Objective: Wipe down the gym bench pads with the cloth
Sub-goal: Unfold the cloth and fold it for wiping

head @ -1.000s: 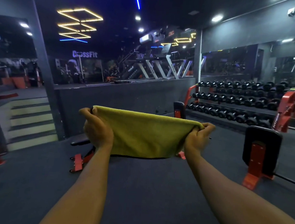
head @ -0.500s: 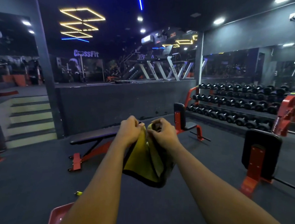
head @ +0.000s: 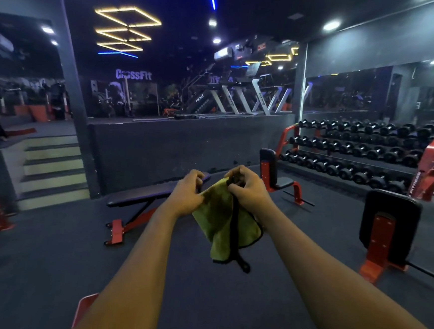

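Note:
A yellow-green cloth (head: pixel 223 224) with a dark hem hangs folded in front of me at chest height. My left hand (head: pixel 186 194) pinches its upper left edge and my right hand (head: pixel 247 190) grips its bunched top. Just beyond my hands stands a flat gym bench (head: pixel 143 193) with a long dark pad on a red frame, partly hidden by my left hand. A second bench with an upright dark back pad (head: pixel 269 163) and a short seat stands further right.
Another upright padded seat (head: pixel 390 227) on a red base stands at the right. A dumbbell rack (head: pixel 354 154) lines the mirrored right wall. Steps (head: pixel 52 167) rise at the left. A red frame part (head: pixel 83 309) shows near my left forearm. Dark rubber floor lies all around.
A second ago I held the cloth stretched wide between both hands. My hands have come together and the cloth now hangs folded and lower, uncovering the flat bench.

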Demonstrator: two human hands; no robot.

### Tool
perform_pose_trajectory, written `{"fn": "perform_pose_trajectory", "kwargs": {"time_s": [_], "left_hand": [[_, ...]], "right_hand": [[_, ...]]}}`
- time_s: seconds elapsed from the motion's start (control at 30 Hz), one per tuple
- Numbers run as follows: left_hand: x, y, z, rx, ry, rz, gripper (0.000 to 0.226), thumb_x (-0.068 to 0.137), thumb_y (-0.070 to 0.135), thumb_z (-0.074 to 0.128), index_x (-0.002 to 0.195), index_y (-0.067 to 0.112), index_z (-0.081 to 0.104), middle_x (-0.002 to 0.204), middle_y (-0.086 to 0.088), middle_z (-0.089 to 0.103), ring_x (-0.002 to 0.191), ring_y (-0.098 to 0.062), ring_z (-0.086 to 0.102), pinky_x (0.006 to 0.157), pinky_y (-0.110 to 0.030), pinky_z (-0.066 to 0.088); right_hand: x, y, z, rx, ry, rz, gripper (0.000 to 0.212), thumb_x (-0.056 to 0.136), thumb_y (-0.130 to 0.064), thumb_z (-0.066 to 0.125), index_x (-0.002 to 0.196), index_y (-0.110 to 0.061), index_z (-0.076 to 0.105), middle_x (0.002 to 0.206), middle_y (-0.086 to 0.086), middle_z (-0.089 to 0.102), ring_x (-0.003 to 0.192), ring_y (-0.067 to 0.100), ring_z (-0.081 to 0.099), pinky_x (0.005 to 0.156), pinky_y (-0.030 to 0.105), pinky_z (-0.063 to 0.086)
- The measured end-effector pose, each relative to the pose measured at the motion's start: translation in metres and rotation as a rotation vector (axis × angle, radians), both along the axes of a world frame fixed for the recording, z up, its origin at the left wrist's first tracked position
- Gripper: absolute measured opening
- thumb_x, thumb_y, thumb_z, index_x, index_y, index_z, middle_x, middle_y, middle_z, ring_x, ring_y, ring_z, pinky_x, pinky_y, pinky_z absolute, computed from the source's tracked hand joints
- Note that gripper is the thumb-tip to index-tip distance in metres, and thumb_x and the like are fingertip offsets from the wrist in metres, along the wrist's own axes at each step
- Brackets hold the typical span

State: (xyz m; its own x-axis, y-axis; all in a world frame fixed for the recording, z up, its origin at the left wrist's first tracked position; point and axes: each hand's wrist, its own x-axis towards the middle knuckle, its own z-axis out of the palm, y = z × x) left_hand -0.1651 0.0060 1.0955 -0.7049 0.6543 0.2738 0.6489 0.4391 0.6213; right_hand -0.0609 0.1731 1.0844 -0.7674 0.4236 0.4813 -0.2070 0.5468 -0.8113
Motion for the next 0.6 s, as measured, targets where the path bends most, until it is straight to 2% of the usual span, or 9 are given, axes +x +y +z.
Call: {"fn": "perform_pose_trajectory", "kwargs": {"time_s": [0.07, 0.1, 0.17, 0.2, 0.3, 0.37, 0.47, 0.5, 0.6], "left_hand": [[-0.012, -0.002, -0.010, -0.180, 0.059, 0.044, 0.058, 0.079, 0.023, 0.063, 0.131, 0.036, 0.043, 0.136, -0.003, 0.049, 0.126, -0.032, 0.044, 0.102, -0.058, 0.040], [-0.015, -0.003, -0.014, -0.225, 0.081, 0.050, 0.046, 0.075, 0.024, 0.062, 0.118, 0.037, 0.053, 0.129, -0.004, 0.056, 0.124, -0.032, 0.047, 0.102, -0.056, 0.041], [-0.014, -0.004, -0.018, -0.173, 0.129, 0.070, 0.014, 0.077, 0.020, 0.067, 0.089, 0.028, 0.062, 0.100, -0.005, 0.068, 0.105, -0.029, 0.062, 0.087, -0.041, 0.051], [-0.015, -0.003, -0.019, -0.110, 0.140, 0.089, 0.010, 0.079, 0.016, 0.069, 0.085, 0.022, 0.064, 0.089, -0.005, 0.069, 0.095, -0.027, 0.066, 0.078, -0.035, 0.052], [-0.020, 0.000, -0.013, -0.001, 0.175, 0.120, 0.011, 0.081, 0.011, 0.072, 0.090, 0.016, 0.066, 0.085, -0.005, 0.069, 0.085, -0.022, 0.066, 0.071, -0.031, 0.051], [-0.028, 0.008, -0.009, 0.016, 0.172, 0.086, 0.016, 0.082, 0.011, 0.071, 0.096, 0.018, 0.066, 0.090, -0.004, 0.068, 0.085, -0.019, 0.064, 0.070, -0.030, 0.052], [-0.050, 0.024, -0.004, 0.032, 0.145, -0.011, 0.025, 0.085, 0.013, 0.071, 0.105, 0.023, 0.061, 0.096, 0.002, 0.064, 0.089, -0.011, 0.062, 0.070, -0.024, 0.050], [-0.062, 0.028, -0.006, 0.037, 0.130, -0.036, 0.029, 0.084, 0.015, 0.072, 0.108, 0.025, 0.059, 0.099, 0.003, 0.064, 0.091, -0.011, 0.061, 0.072, -0.023, 0.051], [-0.118, 0.034, -0.019, 0.118, 0.102, -0.033, 0.045, 0.080, 0.023, 0.080, 0.117, 0.030, 0.055, 0.107, 0.005, 0.064, 0.101, -0.012, 0.062, 0.086, -0.032, 0.054]], "right_hand": [[0.004, 0.009, 0.003, -0.024, 0.022, 0.021, 0.023, 0.081, -0.011, 0.059, 0.095, -0.030, 0.064, 0.095, 0.005, 0.070, 0.085, 0.019, 0.065, 0.074, 0.033, 0.057], [0.005, 0.014, 0.003, -0.052, 0.016, 0.018, 0.025, 0.083, -0.008, 0.057, 0.094, -0.029, 0.063, 0.097, 0.006, 0.069, 0.089, 0.022, 0.065, 0.078, 0.037, 0.057], [0.006, 0.027, -0.001, -0.087, -0.020, -0.034, 0.024, 0.087, -0.004, 0.055, 0.094, -0.026, 0.061, 0.097, 0.008, 0.067, 0.088, 0.024, 0.064, 0.076, 0.036, 0.056], [0.004, 0.035, -0.004, -0.082, -0.059, -0.073, 0.021, 0.089, -0.004, 0.055, 0.093, -0.024, 0.060, 0.093, 0.007, 0.065, 0.083, 0.022, 0.062, 0.070, 0.034, 0.054], [-0.006, 0.048, -0.019, 0.001, -0.236, -0.217, 0.014, 0.087, -0.004, 0.057, 0.090, -0.018, 0.054, 0.088, 0.005, 0.062, 0.083, 0.025, 0.063, 0.065, 0.037, 0.055], [-0.019, 0.047, -0.030, 0.040, -0.338, -0.185, 0.017, 0.082, -0.011, 0.062, 0.094, -0.020, 0.055, 0.091, 0.003, 0.063, 0.090, 0.026, 0.064, 0.079, 0.046, 0.059], [-0.052, 0.037, -0.040, 0.114, -0.371, 0.036, 0.033, 0.076, -0.029, 0.068, 0.108, -0.033, 0.058, 0.103, -0.009, 0.064, 0.104, 0.019, 0.062, 0.099, 0.048, 0.050], [-0.066, 0.034, -0.041, 0.119, -0.362, 0.103, 0.033, 0.081, -0.029, 0.070, 0.112, -0.033, 0.059, 0.105, -0.010, 0.063, 0.105, 0.017, 0.061, 0.099, 0.042, 0.048], [-0.123, 0.027, -0.043, 0.136, -0.238, 0.169, 0.012, 0.096, -0.023, 0.066, 0.107, -0.022, 0.063, 0.093, -0.007, 0.064, 0.086, 0.007, 0.060, 0.072, 0.022, 0.045]]}}
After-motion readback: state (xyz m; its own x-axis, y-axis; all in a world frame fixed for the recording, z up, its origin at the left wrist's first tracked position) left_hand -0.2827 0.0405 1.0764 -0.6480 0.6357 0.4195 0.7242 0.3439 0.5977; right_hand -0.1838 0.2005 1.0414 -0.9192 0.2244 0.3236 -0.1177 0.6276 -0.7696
